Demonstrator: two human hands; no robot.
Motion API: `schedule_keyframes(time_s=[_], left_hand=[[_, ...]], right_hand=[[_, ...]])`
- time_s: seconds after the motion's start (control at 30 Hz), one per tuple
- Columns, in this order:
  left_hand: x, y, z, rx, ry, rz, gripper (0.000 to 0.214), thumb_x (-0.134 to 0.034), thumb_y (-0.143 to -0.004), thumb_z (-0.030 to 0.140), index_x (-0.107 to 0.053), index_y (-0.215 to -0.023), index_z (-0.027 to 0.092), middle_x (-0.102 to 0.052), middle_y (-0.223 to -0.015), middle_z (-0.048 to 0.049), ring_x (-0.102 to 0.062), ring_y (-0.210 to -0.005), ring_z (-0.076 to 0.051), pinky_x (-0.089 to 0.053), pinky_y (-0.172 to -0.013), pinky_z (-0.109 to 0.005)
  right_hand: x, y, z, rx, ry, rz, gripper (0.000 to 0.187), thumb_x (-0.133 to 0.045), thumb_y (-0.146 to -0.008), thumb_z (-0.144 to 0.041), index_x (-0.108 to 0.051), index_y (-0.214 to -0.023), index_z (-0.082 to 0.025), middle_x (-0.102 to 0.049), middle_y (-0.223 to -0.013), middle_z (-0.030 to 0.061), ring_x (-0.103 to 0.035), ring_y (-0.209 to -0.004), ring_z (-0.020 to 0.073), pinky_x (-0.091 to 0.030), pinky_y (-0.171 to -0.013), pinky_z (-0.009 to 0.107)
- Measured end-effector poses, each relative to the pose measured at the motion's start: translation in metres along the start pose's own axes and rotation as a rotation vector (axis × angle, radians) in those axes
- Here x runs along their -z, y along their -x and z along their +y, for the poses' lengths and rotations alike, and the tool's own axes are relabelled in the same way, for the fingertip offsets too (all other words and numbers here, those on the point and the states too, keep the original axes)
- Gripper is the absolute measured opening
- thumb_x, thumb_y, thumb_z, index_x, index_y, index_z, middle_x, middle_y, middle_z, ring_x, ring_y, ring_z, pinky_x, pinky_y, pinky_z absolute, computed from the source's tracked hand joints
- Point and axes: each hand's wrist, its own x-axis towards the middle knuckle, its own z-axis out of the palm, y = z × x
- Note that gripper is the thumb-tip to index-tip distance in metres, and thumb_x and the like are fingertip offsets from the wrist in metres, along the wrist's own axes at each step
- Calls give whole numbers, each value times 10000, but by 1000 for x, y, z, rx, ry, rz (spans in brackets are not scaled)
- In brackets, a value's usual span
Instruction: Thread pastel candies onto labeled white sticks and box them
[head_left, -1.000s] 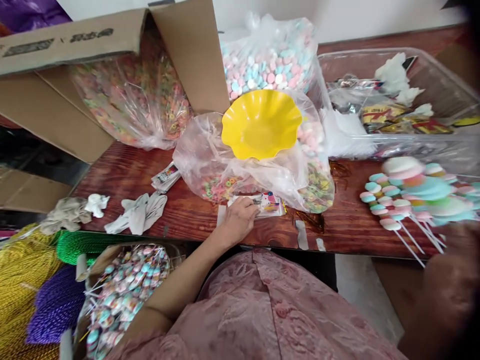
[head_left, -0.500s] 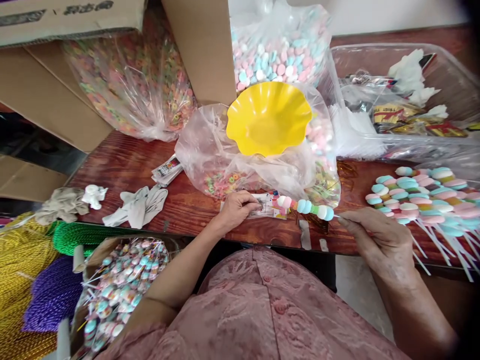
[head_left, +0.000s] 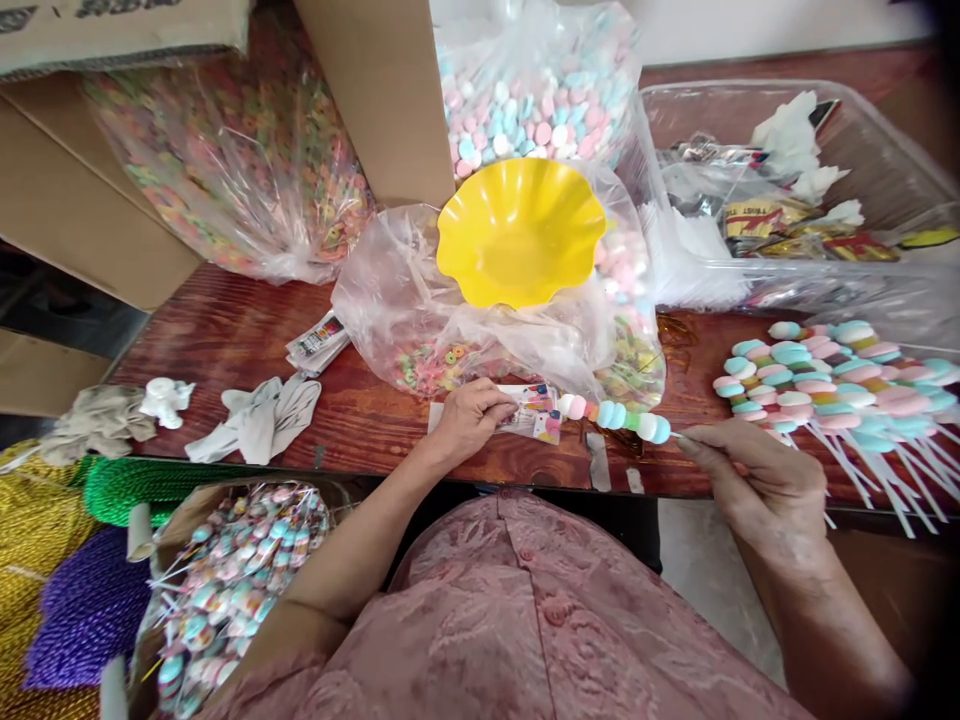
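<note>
My right hand [head_left: 761,490] is closed around the white stick of a candy skewer [head_left: 615,415]. The skewer points left, with pink, white, blue and green marshmallow pieces along it. At the front of the table, my left hand [head_left: 469,420] pinches the edge of a small printed plastic bag [head_left: 532,412]. The skewer's tip is close to the right end of this bag; whether it touches or enters the bag I cannot tell. Beyond my right hand lies a pile of unwrapped candy skewers [head_left: 832,385], sticks toward me.
A yellow wavy bowl [head_left: 521,235] rests on plastic bags of candy. Behind stand a bag of marshmallows [head_left: 540,110] and a clear bin [head_left: 757,268]. Left are grey gloves [head_left: 259,420], a stack of packets [head_left: 319,342], a box of wrapped skewers [head_left: 240,580] and coloured twist ties [head_left: 94,605].
The view has shifted slightly, so most things sit further left. My right hand and the skewer keep about their place in the picture, so the skewer lies slightly farther right of the bag.
</note>
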Motion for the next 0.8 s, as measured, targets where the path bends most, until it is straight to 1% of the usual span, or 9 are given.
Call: schedule_keyframes(time_s=[0.1,0.17,0.23,0.33,0.43,0.5,0.6,0.7,0.8], left_hand=[[2,0,-1,-1,46,-2,125,-657,-878,216,-761,-822,175,-656,-768,-29,-606,-730,-126,-462,-687,-251],[2,1,-1,6,55,5,119,-664,-874,218,-767,-832,174,-661,-775,-32,-608,-733,-126,-462,-685,-249],[1,1,-2,6,63,9,118,-670,-871,219,-772,-838,170,-663,-779,-35,-610,-733,-126,-461,-680,-246],[0,2,-3,-2,58,16,125,-670,-875,230,-778,-852,171,-659,-772,-35,-604,-728,-126,-460,-672,-245],[0,3,-4,-2,32,18,139,-661,-887,256,-781,-866,189,-658,-776,-32,-603,-733,-127,-463,-669,-244],[-1,4,-5,-26,8,11,142,-660,-889,269,-782,-876,198,-661,-784,-34,-607,-743,-130,-467,-673,-246],[-3,6,-4,-102,-23,11,144,-653,-895,271,-779,-894,201,-666,-794,-39,-609,-754,-136,-476,-692,-257],[-6,11,-1,-167,-33,-5,163,-614,-918,257,-766,-896,201,-678,-821,-46,-621,-772,-138,-497,-724,-272],[-6,13,4,-199,-66,11,194,-580,-939,271,-751,-882,198,-683,-831,-59,-625,-789,-146,-511,-741,-292]], right_hand=[[-3,-3,0,59,-59,-69,144,-688,-845,-176,-714,-940,-281,-728,-832,13,-677,-718,195,-532,-675,326],[-6,-7,0,97,-55,-93,153,-682,-848,-159,-708,-950,-270,-730,-847,19,-679,-739,194,-533,-687,324],[-8,-10,0,141,-45,-117,134,-671,-854,-151,-703,-940,-249,-728,-835,27,-676,-741,190,-529,-690,323],[-11,-11,-1,196,-7,-117,73,-661,-862,-161,-698,-891,-217,-721,-780,34,-658,-691,175,-510,-665,319],[-12,-9,-2,243,23,-124,71,-647,-869,-160,-694,-896,-206,-723,-771,38,-648,-666,166,-500,-649,315],[-11,-7,-3,285,38,-143,99,-634,-871,-147,-692,-921,-209,-727,-787,40,-649,-672,168,-501,-650,317],[-11,-7,-5,347,90,-154,121,-619,-874,-145,-689,-933,-223,-725,-796,29,-641,-670,171,-493,-644,321],[-16,-9,-10,400,149,-155,161,-613,-869,-120,-680,-968,-228,-730,-827,25,-637,-685,171,-490,-663,324],[-23,-9,-17,430,135,-146,208,-607,-859,-75,-661,-1006,-211,-720,-830,33,-631,-704,165,-495,-679,315]])
